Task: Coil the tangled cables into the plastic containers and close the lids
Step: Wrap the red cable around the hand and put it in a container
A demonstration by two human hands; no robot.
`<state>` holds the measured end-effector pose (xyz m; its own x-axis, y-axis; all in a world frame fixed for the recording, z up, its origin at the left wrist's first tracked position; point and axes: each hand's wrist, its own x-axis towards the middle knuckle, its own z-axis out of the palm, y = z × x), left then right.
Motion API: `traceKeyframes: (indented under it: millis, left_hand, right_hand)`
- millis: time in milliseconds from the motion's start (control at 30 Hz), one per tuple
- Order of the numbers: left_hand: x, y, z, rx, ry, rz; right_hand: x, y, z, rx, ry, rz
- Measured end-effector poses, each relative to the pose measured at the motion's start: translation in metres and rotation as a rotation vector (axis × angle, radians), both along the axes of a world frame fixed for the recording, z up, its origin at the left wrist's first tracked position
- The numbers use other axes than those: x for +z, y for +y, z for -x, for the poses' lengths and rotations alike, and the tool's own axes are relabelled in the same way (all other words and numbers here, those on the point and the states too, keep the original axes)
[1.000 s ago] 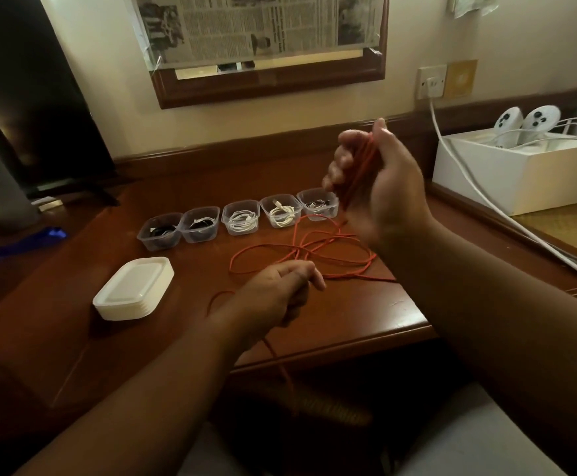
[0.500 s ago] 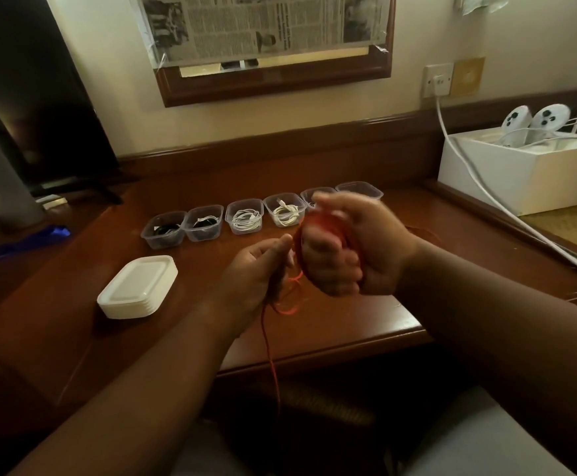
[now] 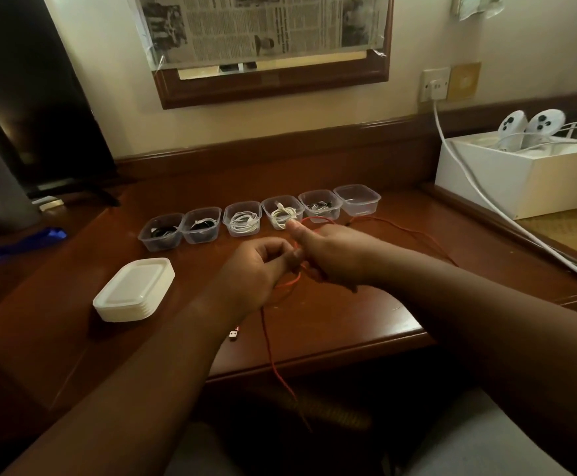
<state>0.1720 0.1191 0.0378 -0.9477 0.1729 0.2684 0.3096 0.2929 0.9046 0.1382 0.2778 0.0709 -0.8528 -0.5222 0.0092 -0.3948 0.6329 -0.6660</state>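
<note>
- Writing: newspaper sheet taped over the wooden-framed mirror on the wall; columns of print and small photos, all too small to read. No brand or label readable on anything else.
- Left hand: over the desk, forearm reaching in from lower left, fingers curled inward, pinching the red cable just beside the right hand.
- Right hand: forearm coming in from the right, back of hand up, thumb stuck out toward the containers. Red cable loops over and under it; its fingers are hidden beneath, so cannot tell how far they close or whether they grip.
- Red cable: one run drops from the hands over the desk's front edge; another trails right across the desk. A USB plug lies near the front edge.
- Six clear plastic containers in a row behind the hands, all lidless. Five hold coiled cables, dark or white; the rightmost container holds none.
- Stack of white lids left of the hands, well apart from the row.
- Right: white box with two white controllers; white cord from the wall socket.
</note>
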Motion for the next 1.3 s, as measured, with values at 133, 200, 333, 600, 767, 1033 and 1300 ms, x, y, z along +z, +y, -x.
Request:
traceKeyframes:
  millis: [133,200,333,600,767,1033,1300]
  left_hand:
    - [-0.005,-0.003,0.003,-0.045,0.004,-0.178]
    - [-0.008,0.002,0.003,-0.019,-0.048,-0.376]
    - [-0.013,0.022,0.001,0.095,-0.137,-0.605]
    - [-0.009,0.025,-0.012,0.051,0.022,0.000]
    - [0.018,0.001,-0.009,0.159,0.289,0.237]
    - [0.000,0.007,0.001,0.053,-0.044,-0.501]
    - [0.001,0.028,-0.019,0.138,0.087,0.060]
  right_hand:
    - [-0.002,0.009,-0.005,0.240,-0.716,0.424]
    - [-0.002,0.010,-0.007,0.409,-0.948,0.705]
    - [0.001,0.002,-0.012,0.513,-0.943,1.319]
    - [0.001,0.003,-0.003,-0.052,0.472,0.773]
    - [-0.008,0.004,-0.006,-0.070,0.371,0.117]
    - [0.005,0.010,-0.018,0.476,-0.898,1.204]
    - [-0.001,0.005,-0.005,0.047,0.401,0.811]
